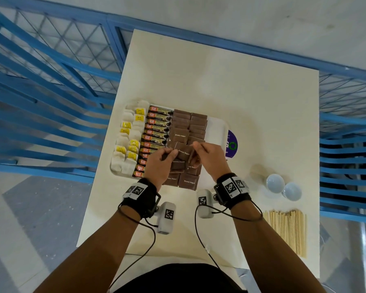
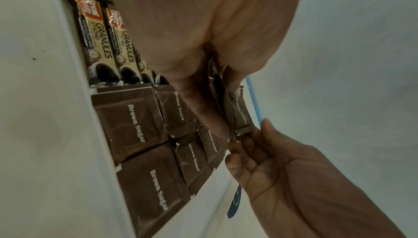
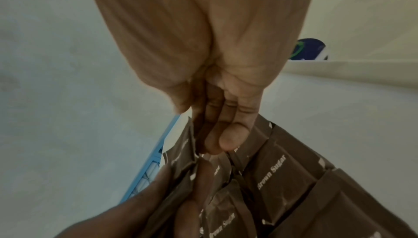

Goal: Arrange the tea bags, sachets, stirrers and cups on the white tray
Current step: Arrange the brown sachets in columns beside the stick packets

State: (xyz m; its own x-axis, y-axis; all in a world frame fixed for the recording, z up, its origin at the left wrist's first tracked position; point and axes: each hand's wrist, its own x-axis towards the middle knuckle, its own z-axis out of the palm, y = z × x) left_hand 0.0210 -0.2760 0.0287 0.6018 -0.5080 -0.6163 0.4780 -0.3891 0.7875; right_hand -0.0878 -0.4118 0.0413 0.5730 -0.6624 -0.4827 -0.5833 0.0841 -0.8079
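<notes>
The white tray (image 1: pixel 217 132) carries rows of tea bags (image 1: pixel 127 144), coffee granule sticks (image 1: pixel 156 132) and brown sugar sachets (image 1: pixel 197 125). Above the tray's near middle, my left hand (image 1: pixel 169 154) grips a small stack of brown sugar sachets (image 1: pixel 183 154) between thumb and fingers. My right hand (image 1: pixel 195 145) pinches the top edge of one sachet in that stack. In the left wrist view, the held sachets (image 2: pixel 242 113) stand on edge in my left hand (image 2: pixel 226 131), with my right hand (image 2: pixel 271 161) at their end. In the right wrist view, my right hand (image 3: pixel 217 139) lies against a sachet (image 3: pixel 181 152).
Two white cups (image 1: pixel 275 183) lie on the table to the right of the tray, and a bundle of wooden stirrers (image 1: pixel 287 231) lies nearer me. A purple round sticker (image 1: pixel 232 144) shows past the tray's right rim. Blue railings surround the table.
</notes>
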